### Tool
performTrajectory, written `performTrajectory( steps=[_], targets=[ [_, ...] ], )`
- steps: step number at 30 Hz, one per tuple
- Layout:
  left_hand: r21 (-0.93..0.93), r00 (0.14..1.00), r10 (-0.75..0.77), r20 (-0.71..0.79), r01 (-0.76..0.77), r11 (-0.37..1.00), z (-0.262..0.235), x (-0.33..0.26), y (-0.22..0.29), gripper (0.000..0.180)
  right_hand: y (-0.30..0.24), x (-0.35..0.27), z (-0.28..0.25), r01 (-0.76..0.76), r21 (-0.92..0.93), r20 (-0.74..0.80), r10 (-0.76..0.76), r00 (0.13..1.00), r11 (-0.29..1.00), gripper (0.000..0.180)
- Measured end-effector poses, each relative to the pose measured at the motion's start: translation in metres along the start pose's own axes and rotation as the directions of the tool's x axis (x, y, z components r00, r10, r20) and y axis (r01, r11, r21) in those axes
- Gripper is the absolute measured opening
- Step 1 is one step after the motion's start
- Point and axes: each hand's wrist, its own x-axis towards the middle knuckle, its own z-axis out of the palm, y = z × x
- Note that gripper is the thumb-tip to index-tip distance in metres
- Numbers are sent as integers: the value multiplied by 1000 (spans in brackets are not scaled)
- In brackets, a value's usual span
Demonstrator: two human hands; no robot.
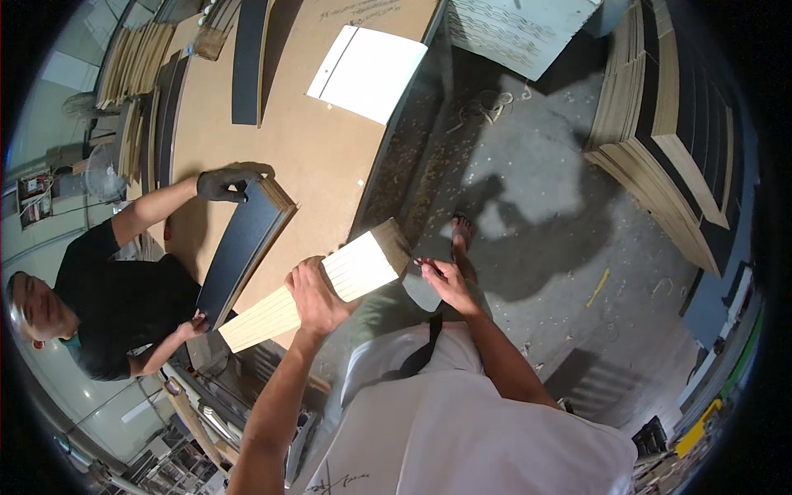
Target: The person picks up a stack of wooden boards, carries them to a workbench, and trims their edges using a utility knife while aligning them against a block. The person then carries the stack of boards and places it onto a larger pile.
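Observation:
A stack of pale wooden strips (363,266) lies slantwise in front of me, its near right end jutting past the table corner. My left hand (317,299) is closed round the middle of the stack, thumb on one side and fingers over the top. Just right of that end, my right hand (445,285) has its fingers curled into a pinch, apart from the wood. A small dark bit shows at its fingertips, too small to name. Across the stack, a co-worker's gloved hand (223,185) and bare hand (193,325) hold a dark-faced bundle of boards (241,239).
The brown worktable (330,157) carries a white sheet (369,73) and a long dark board (248,66). Tall stacks of dark-faced boards (660,140) stand on the floor at right. A pale printed box (520,31) is at the back. Loose strapping (491,106) lies on the floor.

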Motion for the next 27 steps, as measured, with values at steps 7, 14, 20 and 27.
performTrajectory(
  steps=[7,14,20,27],
  targets=[
    [9,1000,0,-3,0,1000,4,0,-2,87,-22,48,9,42,-104,-41,-47,998,994,38],
    [13,999,-3,-49,4,1000,1,1,3,83,-23,53,9,-25,-175,-70,13,997,984,38],
    [13,999,-32,14,32,999,1,2,4,93,-13,66,7,-85,-97,-43,81,996,992,50],
    [12,997,-80,-4,80,997,-5,1,2,87,-34,77,16,-39,-60,-3,39,999,997,50]
  ],
)
